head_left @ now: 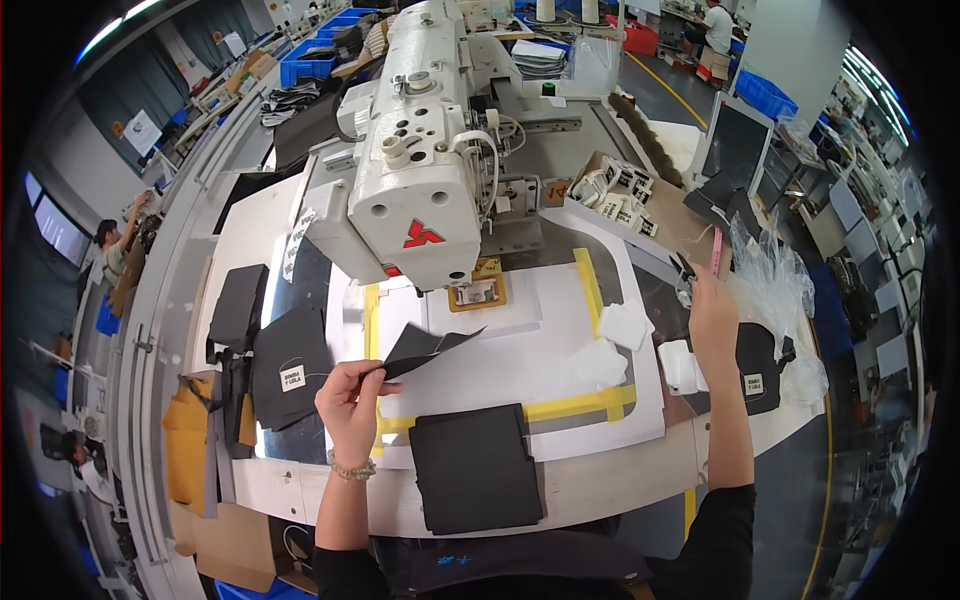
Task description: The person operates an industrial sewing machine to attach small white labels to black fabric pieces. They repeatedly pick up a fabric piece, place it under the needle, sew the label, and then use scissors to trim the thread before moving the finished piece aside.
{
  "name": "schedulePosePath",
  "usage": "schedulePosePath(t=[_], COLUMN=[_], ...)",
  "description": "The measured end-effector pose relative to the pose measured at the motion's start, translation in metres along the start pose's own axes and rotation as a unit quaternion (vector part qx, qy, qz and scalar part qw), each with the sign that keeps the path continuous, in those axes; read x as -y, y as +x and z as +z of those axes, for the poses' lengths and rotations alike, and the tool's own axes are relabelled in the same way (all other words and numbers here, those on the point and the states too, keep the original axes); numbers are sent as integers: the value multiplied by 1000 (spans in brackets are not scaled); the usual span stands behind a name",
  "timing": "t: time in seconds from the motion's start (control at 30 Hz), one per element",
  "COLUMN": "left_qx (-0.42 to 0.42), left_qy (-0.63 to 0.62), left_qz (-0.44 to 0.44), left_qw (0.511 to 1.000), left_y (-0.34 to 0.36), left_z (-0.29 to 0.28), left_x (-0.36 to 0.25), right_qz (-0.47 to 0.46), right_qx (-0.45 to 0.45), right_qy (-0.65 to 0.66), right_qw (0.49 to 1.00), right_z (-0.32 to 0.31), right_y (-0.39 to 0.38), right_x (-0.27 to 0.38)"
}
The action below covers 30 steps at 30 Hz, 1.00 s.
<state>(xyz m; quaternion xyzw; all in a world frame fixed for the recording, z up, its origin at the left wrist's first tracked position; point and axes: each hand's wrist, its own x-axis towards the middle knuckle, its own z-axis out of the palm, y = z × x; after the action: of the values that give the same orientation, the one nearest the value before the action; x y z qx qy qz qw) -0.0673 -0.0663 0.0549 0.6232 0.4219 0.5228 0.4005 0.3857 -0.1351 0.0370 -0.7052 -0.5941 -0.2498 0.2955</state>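
Between the thumb and fingers of my left hand (352, 400) is the corner of a black fabric piece (425, 350), tilted up over the white template sheet (480, 375). My right hand (713, 315), raised at the right, is closed around small thread snips (684, 278) with dark blades pointing up and away. A stack of black fabric pieces (474, 470) lies at the table's front edge, between my forearms. Beyond my left hand, the sewing machine head (410, 190) stands over a yellow-framed clamp (477, 293).
Black pieces with a white label (290, 375) lie at the left, near mustard fabric (190, 450). White backing squares (626, 326) rest right of the template. Farther right are a cardboard box of labels (650, 200), a clear plastic bag (775, 285) and another labelled black piece (765, 360).
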Motion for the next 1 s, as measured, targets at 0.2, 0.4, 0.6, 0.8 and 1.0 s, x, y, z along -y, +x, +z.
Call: schedulePosePath(t=[0.2,0.4,0.6,0.8,1.0], left_qx=[-30,-31,-26,-8,41], left_qy=[109,164,222,284,323], left_qz=[67,92,153,232,415], left_qw=[991,982,963,930,850], left_y=[-5,-12,-19,-25,-26], left_z=[-4,-6,-2,-3,-2], left_x=[-15,-17,-8,-6,5], right_qz=[-29,89,160,382,111], right_qx=[-29,170,215,-100,-218], right_qy=[-195,-213,-326,-331,-116], right_qw=[980,958,907,857,963], right_z=[-64,-80,-86,-137,-150], right_y=[41,42,-10,-21,13], right_x=[64,57,-92,-104,-12])
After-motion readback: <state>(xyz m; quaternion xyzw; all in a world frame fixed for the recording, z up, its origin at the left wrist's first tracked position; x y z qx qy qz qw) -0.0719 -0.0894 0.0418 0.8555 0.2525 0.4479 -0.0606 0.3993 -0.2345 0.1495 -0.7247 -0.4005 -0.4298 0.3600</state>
